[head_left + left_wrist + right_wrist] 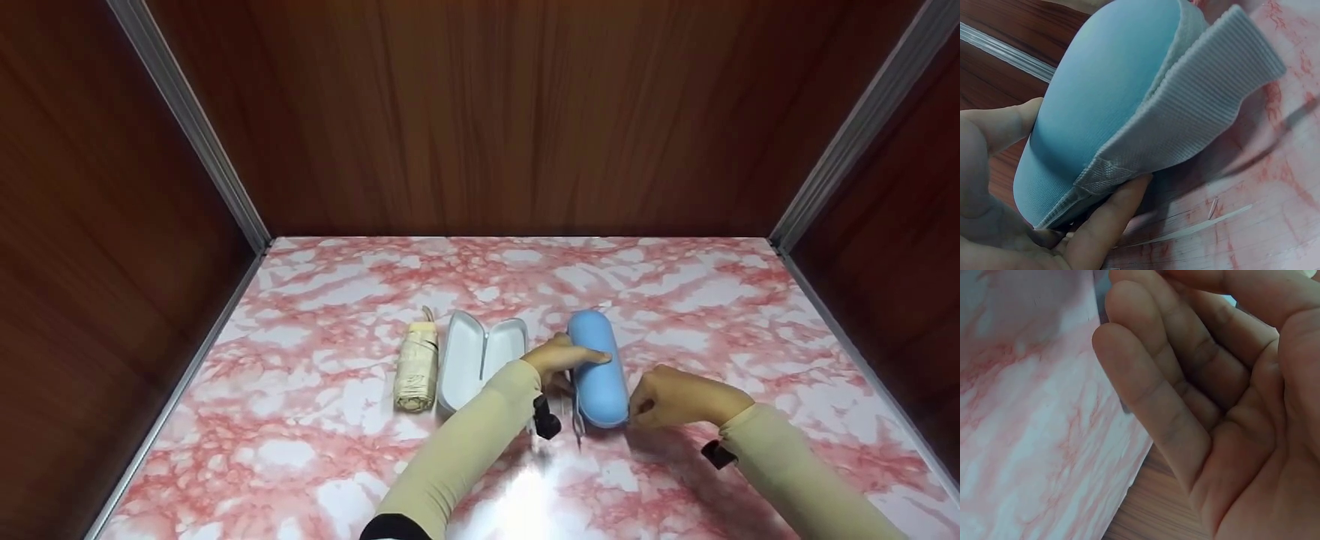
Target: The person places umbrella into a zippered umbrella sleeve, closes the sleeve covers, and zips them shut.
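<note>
A blue zipped glasses case lies lengthwise on the table, with a light grey ribbed strap along its left side. My left hand grips it from the left. In the left wrist view the thumb presses the blue shell and a finger supports it beneath the strap. My right hand is at the near right end of the case, fingers curled and thumb and forefinger brought together at its edge. Just which part they pinch is hidden.
Left of the case, an open white hard case lies with both halves spread. Beside that is a folded beige umbrella with a wrist loop. The red-and-white marbled table is bounded by brown wood-grain panels at the back and sides.
</note>
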The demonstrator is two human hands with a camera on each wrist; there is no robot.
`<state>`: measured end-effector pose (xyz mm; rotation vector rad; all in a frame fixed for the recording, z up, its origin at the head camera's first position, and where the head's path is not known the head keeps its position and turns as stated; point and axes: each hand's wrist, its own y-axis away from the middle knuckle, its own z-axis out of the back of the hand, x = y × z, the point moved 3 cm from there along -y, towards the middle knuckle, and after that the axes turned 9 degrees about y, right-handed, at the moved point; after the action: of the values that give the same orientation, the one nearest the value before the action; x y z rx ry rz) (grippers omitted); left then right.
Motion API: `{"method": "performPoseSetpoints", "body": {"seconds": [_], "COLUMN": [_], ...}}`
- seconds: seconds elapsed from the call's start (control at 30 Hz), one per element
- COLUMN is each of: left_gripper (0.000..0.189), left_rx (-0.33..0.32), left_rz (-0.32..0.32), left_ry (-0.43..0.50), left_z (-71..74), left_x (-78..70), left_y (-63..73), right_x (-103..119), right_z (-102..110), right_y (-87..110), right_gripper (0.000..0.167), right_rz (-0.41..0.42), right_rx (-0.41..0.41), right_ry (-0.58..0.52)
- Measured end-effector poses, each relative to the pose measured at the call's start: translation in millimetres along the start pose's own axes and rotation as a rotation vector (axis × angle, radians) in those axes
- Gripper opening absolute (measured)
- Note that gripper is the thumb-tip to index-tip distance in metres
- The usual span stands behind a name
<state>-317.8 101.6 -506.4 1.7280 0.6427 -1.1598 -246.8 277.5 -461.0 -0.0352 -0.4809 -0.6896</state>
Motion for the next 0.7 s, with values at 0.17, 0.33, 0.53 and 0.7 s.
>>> {"method": "performPoseSetpoints", "body": {"seconds": [0.17, 0.33, 0.53, 0.7], "left_gripper": [0.068, 0.068, 0.069, 0.062], "left_rx": [0.005, -0.003, 0.018, 0.025], "left_rz": [-0.009, -0.013, -0.013, -0.016], "left_ry": [-0.018, -0.026, -0.018, -0.012], "left_z": [-0.6, -0.7, -1.0, -0.9], "left_x": [-1.1, -1.0, -1.6, -0.8], "left_y": [-0.9, -1.6, -1.7, -1.4], "right_x": [-3, -6, -10, -18], "right_z": [-1, -3, -3, -3], "right_y": [0.1, -0.4, 0.5, 1.3], "right_gripper": [0.012, 0.01, 0.012, 0.018], "right_rz": [0.012, 0.014, -0.025, -0.091], "right_rx": [0.007, 0.015, 0.022, 0.063], "right_ry": [-0.042, -0.076, -0.105, -0.171]}}
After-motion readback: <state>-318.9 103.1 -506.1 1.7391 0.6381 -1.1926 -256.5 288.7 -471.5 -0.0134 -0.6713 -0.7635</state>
